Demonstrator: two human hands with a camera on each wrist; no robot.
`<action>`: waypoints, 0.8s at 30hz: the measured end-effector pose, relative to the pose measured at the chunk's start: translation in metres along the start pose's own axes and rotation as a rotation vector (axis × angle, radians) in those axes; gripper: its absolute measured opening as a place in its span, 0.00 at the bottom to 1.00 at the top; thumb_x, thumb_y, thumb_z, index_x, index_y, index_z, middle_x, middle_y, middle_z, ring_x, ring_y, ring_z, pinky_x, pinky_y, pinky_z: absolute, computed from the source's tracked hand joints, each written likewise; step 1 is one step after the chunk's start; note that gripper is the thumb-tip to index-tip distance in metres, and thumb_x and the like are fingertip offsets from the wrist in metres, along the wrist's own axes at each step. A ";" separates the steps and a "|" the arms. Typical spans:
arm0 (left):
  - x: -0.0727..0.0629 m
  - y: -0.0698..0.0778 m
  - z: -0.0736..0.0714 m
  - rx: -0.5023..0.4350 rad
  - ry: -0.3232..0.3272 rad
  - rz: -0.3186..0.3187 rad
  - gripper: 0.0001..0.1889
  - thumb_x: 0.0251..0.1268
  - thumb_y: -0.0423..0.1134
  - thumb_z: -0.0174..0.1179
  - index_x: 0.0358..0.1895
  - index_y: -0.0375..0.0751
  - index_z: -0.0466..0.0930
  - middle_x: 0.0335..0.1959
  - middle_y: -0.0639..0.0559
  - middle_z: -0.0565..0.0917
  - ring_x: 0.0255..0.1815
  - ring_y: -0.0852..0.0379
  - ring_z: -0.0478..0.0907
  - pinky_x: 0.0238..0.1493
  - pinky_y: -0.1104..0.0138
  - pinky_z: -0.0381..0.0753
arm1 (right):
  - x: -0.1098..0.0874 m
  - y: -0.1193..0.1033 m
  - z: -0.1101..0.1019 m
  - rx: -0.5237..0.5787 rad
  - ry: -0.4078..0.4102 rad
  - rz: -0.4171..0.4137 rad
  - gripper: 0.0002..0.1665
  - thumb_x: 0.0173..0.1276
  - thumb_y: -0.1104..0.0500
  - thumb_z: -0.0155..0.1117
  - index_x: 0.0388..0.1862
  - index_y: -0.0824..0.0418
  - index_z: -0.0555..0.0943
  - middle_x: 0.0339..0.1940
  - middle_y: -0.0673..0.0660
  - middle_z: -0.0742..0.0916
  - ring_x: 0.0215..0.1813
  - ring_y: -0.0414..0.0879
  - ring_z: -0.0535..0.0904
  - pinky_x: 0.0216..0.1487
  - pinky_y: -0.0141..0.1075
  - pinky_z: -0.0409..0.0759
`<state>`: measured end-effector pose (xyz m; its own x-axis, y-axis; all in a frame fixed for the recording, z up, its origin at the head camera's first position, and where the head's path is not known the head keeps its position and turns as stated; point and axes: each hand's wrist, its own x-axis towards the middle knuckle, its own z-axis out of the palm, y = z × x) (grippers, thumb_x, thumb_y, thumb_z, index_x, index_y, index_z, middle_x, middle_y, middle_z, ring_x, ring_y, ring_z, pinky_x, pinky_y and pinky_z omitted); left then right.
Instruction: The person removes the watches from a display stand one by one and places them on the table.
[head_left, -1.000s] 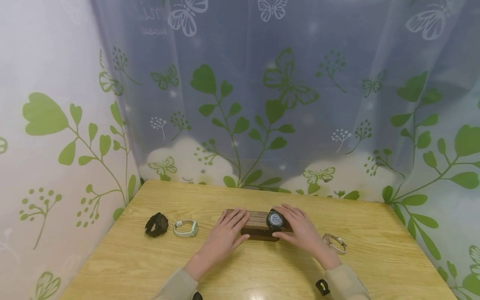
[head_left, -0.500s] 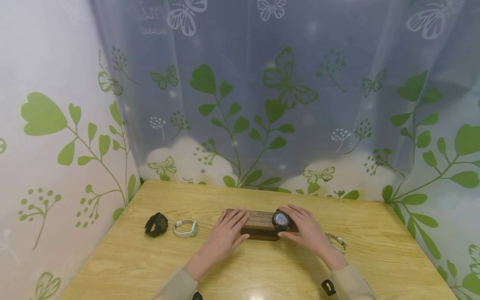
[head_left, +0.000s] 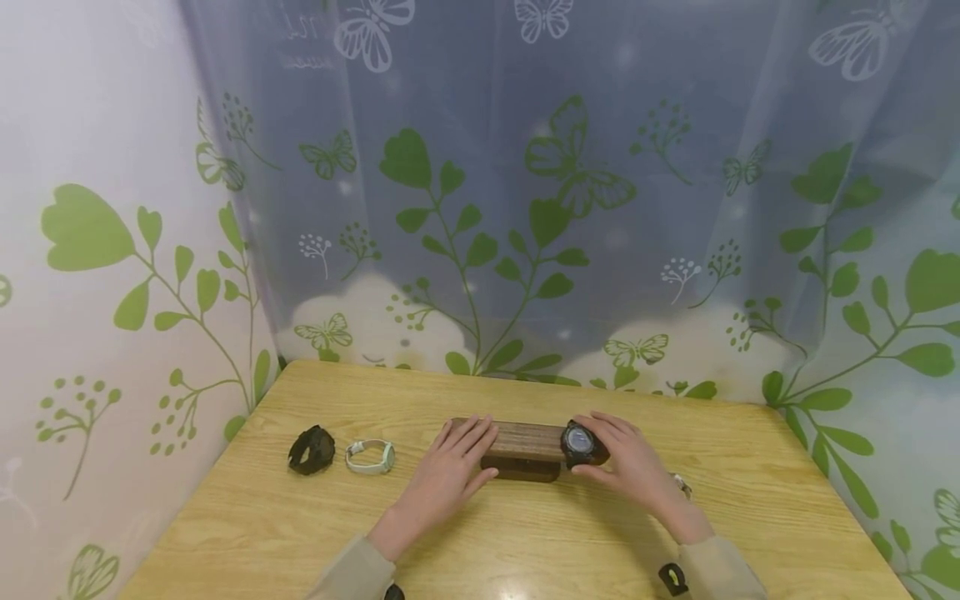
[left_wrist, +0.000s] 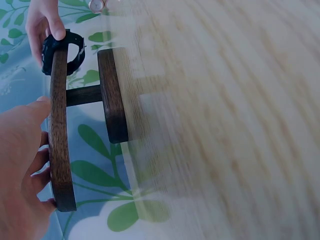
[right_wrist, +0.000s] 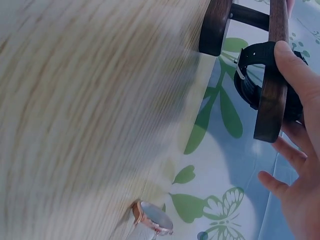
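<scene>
A dark wooden watch stand (head_left: 525, 438) with a horizontal bar on a short post and flat base stands mid-table. A black sports watch (head_left: 578, 442) is looped around the bar near its right end, its round face upward. My right hand (head_left: 633, 465) pinches this watch, thumb on the near side and fingers on the far side; the right wrist view shows its buckled strap (right_wrist: 250, 56) hanging under the bar. My left hand (head_left: 450, 468) rests on the bar's left end, fingers laid across the top and thumb toward me.
Left of the stand lie another black watch (head_left: 311, 451) and a mint-green watch (head_left: 370, 457). A pale-strapped watch with a rose-gold case (right_wrist: 152, 218) lies to the right, mostly behind my right forearm in the head view. A patterned curtain (head_left: 480, 250) borders the wooden table (head_left: 255, 517).
My right hand has slid the black sports watch rightward along the bar to near its right end. The left hand and the stand have stayed in place.
</scene>
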<state>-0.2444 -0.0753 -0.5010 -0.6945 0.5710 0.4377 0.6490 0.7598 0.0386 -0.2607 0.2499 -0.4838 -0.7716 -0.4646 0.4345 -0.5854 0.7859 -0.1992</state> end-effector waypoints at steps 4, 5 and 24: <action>0.000 -0.001 0.000 0.007 0.002 0.006 0.32 0.78 0.54 0.53 0.76 0.40 0.66 0.77 0.44 0.67 0.78 0.45 0.63 0.76 0.44 0.62 | -0.002 0.001 -0.004 -0.003 -0.008 0.006 0.46 0.56 0.45 0.80 0.71 0.58 0.75 0.66 0.65 0.81 0.68 0.65 0.74 0.64 0.66 0.73; 0.000 -0.001 0.000 0.008 0.002 0.008 0.32 0.78 0.54 0.53 0.76 0.40 0.65 0.77 0.44 0.67 0.77 0.45 0.63 0.76 0.44 0.62 | -0.003 0.002 -0.005 -0.002 -0.007 0.006 0.46 0.55 0.45 0.80 0.71 0.59 0.75 0.65 0.65 0.82 0.68 0.66 0.74 0.64 0.67 0.73; 0.000 -0.001 0.002 0.003 0.017 0.011 0.33 0.77 0.55 0.54 0.77 0.41 0.64 0.77 0.45 0.66 0.78 0.46 0.63 0.76 0.44 0.61 | -0.024 0.024 -0.032 -0.035 0.013 0.047 0.44 0.54 0.49 0.81 0.69 0.60 0.76 0.63 0.66 0.83 0.66 0.67 0.75 0.63 0.68 0.71</action>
<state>-0.2454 -0.0755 -0.5026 -0.6816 0.5743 0.4534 0.6559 0.7542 0.0308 -0.2478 0.2933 -0.4709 -0.7947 -0.4217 0.4366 -0.5393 0.8207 -0.1888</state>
